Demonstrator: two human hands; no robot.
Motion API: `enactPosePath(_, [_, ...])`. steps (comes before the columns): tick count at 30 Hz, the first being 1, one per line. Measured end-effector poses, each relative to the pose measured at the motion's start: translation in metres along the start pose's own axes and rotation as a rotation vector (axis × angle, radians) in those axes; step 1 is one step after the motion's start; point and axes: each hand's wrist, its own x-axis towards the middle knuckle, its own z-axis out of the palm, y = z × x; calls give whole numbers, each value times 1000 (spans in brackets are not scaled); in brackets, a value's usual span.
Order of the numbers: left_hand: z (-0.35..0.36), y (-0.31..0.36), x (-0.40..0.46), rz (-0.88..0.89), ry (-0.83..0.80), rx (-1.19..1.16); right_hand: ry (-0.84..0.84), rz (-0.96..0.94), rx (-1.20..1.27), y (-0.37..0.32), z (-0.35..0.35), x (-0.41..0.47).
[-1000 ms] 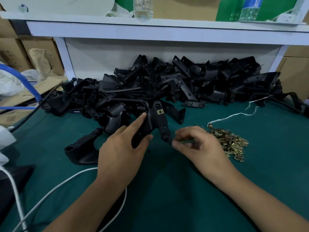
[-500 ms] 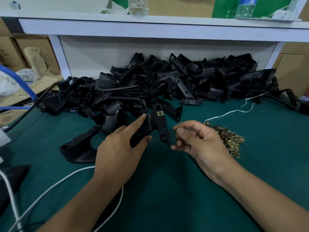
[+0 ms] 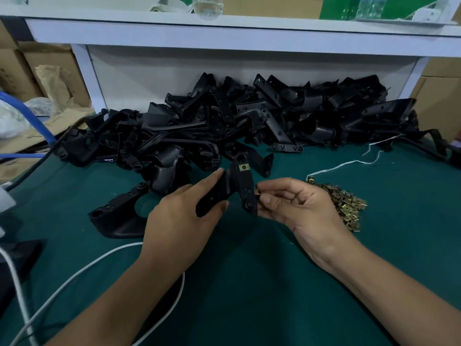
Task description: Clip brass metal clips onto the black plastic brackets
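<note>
At frame centre, the left hand [image 3: 184, 221] grips a black plastic bracket [image 3: 239, 188] already wearing one brass clip [image 3: 244, 167]. The right hand [image 3: 296, 206] pinches a second clip [image 3: 258, 192] against its edge. Loose clips [image 3: 346, 208] lie right on the green mat [image 3: 249, 283].

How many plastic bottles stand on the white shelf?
2. One clear bottle stands near the middle of the shelf; a blue-capped bottle stands to its right. Only their lower parts show, so others may be out of view.
</note>
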Motion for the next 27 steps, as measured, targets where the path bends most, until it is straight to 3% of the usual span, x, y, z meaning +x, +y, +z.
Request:
enactPosePath(14, [0,-3,1,69,-29,26,-7,-22,-80,-7,2,-3])
enactPosePath(21, [-1,-5,3,72,-27,-89,-108,123,43,-15,-3,-3])
enactPosePath(27, [-5,-2,1,137,-147,-214,-147,241,116,-17,-4,-6])
